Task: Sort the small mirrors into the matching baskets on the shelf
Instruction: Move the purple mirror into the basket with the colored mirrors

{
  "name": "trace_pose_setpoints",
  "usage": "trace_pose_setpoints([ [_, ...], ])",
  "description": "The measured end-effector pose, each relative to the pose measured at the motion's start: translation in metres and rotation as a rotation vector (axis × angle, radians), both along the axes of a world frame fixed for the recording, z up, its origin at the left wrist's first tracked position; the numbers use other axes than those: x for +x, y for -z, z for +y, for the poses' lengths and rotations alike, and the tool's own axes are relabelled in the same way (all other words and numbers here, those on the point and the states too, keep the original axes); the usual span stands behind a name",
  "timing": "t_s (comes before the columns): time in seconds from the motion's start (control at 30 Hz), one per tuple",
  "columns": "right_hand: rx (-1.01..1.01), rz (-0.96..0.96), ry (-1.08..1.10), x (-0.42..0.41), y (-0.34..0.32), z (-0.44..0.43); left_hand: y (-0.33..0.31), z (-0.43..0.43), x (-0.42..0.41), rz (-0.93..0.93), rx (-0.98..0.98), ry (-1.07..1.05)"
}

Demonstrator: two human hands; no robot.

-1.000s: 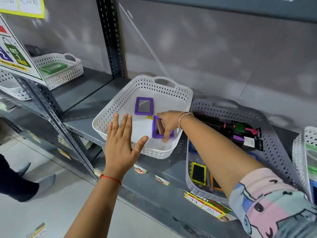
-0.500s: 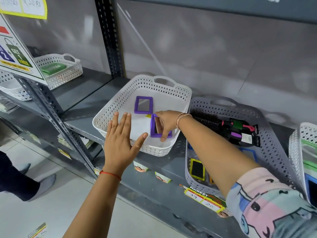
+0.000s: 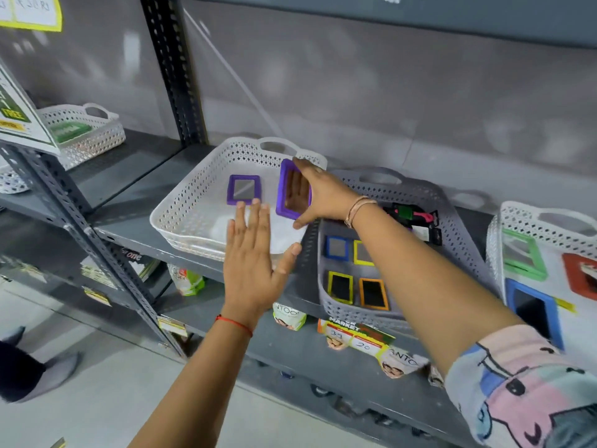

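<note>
Far-right white basket [image 3: 517, 218] is cut off by the frame edge; green, red and blue mirrors show inside. Brushes at the back of the grey basket [image 3: 452, 202] are partly hidden behind the right forearm; blue, yellow and orange mirrors [image 3: 340, 287] lie in its front. Centre white basket [image 3: 193, 202] holds one flat purple mirror [image 3: 243, 190]. Right hand [image 3: 323, 195] pinches a second purple mirror [image 3: 292, 189], tilted up over that basket's right side. Left hand [image 3: 255, 263] is flat, fingers spread, holding nothing, at the basket's front rim; contact unclear. Upper-left basket blurred.
</note>
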State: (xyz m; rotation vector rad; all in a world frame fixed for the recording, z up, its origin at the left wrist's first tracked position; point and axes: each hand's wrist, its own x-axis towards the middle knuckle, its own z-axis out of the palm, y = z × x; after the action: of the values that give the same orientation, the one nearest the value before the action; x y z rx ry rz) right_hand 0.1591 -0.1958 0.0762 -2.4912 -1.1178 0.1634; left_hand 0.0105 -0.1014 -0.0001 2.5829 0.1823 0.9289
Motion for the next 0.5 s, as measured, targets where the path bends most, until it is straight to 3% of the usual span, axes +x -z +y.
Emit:
trace_pose_setpoints([
  [0.2,0.044,-0.033,0.095,-0.013,-0.001,-0.077,0.005,-0.076,-0.009,0.003,0.008,0.164],
  [0.5,-0.106,0.052,0.293,-0.032,-0.011,-0.215,0.002,-0.153,-0.009,0.094,0.083,0.292],
])
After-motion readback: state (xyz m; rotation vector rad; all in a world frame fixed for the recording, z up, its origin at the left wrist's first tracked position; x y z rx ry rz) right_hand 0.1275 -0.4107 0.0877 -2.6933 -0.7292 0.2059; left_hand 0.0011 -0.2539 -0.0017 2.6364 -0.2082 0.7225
